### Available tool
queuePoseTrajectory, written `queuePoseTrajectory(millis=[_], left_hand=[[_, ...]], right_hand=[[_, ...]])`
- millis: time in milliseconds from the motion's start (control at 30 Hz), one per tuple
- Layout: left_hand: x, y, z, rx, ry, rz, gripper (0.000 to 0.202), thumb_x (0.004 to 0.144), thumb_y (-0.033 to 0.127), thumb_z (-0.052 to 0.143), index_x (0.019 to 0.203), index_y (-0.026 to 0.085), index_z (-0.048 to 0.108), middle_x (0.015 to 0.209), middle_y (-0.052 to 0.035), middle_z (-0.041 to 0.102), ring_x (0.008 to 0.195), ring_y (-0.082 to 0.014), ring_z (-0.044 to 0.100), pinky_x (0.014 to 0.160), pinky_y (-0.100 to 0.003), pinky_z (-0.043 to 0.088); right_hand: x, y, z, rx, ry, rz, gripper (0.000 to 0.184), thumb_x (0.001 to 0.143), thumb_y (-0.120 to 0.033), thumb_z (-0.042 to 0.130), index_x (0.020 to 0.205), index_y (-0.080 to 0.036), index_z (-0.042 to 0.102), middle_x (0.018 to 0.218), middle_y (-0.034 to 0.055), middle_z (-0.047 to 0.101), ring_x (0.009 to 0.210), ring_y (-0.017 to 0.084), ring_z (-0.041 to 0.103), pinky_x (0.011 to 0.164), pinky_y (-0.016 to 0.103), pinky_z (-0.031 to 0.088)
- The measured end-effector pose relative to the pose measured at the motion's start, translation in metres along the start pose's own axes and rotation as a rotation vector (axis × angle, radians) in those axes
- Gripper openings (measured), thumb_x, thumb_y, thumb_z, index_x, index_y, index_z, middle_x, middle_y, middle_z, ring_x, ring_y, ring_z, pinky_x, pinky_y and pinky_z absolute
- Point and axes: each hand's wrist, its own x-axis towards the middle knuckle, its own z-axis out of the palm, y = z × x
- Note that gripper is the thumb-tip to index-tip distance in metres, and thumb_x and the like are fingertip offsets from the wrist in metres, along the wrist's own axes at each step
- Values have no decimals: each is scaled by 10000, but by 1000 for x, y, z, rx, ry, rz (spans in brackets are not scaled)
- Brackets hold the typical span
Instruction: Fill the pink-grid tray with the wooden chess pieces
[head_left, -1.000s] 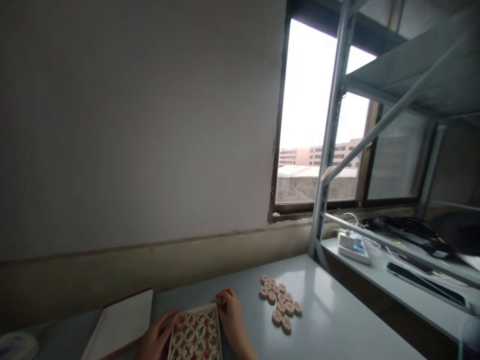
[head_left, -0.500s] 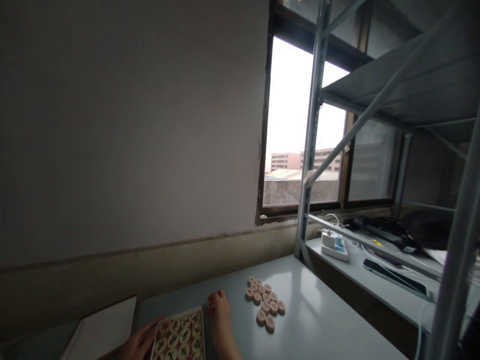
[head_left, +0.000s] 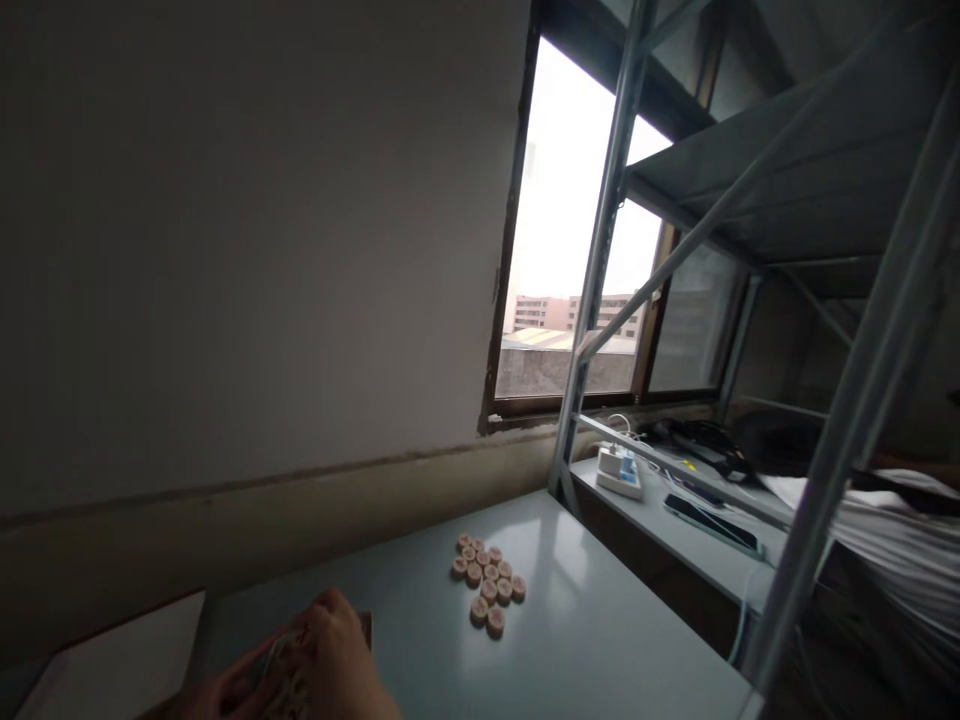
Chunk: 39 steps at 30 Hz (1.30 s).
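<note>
At the bottom of the head view, a box of Chinese chess pieces (head_left: 289, 685) lies low on the table, largely covered by my hands. My left hand (head_left: 225, 690) is along the box's left side, its fingers bent against it; the lower part is cut off by the frame. My right hand (head_left: 334, 640) reaches across the top of the box with curled fingers, and whatever is under the fingertips is hidden. To the right, several loose round chess pieces (head_left: 489, 590) lie grouped on the table (head_left: 420, 640).
A flat white lid-like panel (head_left: 124, 650) with a dark edge lies at the left. Behind the table is the wall (head_left: 262, 250). A metal rack (head_left: 589, 300) stands at the right, with a power strip (head_left: 619, 475) and a phone (head_left: 712, 525) on its shelf.
My right hand has moved left, from the table beside the box to over it. My view has turned slightly right. The loose pieces keep the same arrangement.
</note>
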Motion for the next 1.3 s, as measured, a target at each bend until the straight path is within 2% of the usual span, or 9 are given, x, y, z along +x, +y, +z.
queuePoseTrajectory(millis=[133,233,367,500,667,867,967,1067,1300], left_hand=[[-1,1,1,238,64,22,645,586,526,560,1076,106,574,403,28,463,441,-161,474,412,-241,379],[-3,1,1,326,37,37,674,642,528,506,1130,64,520,404,47,392,422,-127,409,401,-216,303],[-6,5,1,314,3,46,681,660,542,472,1152,72,497,417,53,380,439,-122,397,424,-212,300],[-6,7,0,317,3,37,698,649,559,475,1164,88,489,406,58,359,438,-127,394,429,-214,302],[-1,-3,-1,311,4,36,693,657,561,472,1161,86,494,418,47,385,455,-138,419,444,-220,327],[-4,2,-1,298,36,34,690,638,560,498,1128,74,522,432,37,435,474,-146,448,462,-229,360],[-8,13,0,294,28,31,698,644,560,493,1148,77,506,432,41,427,469,-145,443,448,-224,341],[-10,16,1,306,36,44,687,652,557,489,1150,83,506,426,46,404,448,-133,421,435,-217,314],[-10,14,2,296,56,66,670,645,566,490,1138,113,518,443,36,455,465,-144,456,447,-222,335]], right_hand=[[-1,-15,-18,-135,-144,-59,196,759,-136,529,932,-223,562,968,6,525,897,131,507,809,218,371],[3,-12,-25,-218,-178,-66,211,769,-160,526,967,-229,555,983,9,527,906,140,502,844,256,337],[2,-3,-26,-309,-208,-96,180,792,-168,483,951,-212,556,955,21,540,902,140,499,834,263,330],[1,1,-24,-364,-164,-125,156,790,-189,485,922,-216,565,914,16,548,865,141,511,817,271,340],[-1,3,-24,-407,-101,-148,182,780,-215,501,948,-255,560,928,10,544,858,159,511,801,296,359],[-5,-3,-29,-329,-112,-151,390,745,-157,518,1111,-274,455,1100,30,445,982,169,458,838,307,345],[-5,-6,-34,-289,-142,-115,476,716,-191,550,1159,-285,403,1120,41,410,1027,182,426,845,321,339],[-4,-8,-35,-319,-101,-94,539,688,-214,570,1183,-272,364,1118,58,406,1040,205,407,833,349,334],[-5,-5,-29,-315,11,-118,432,687,-227,579,1091,-267,433,1037,36,459,955,198,444,829,369,302]])
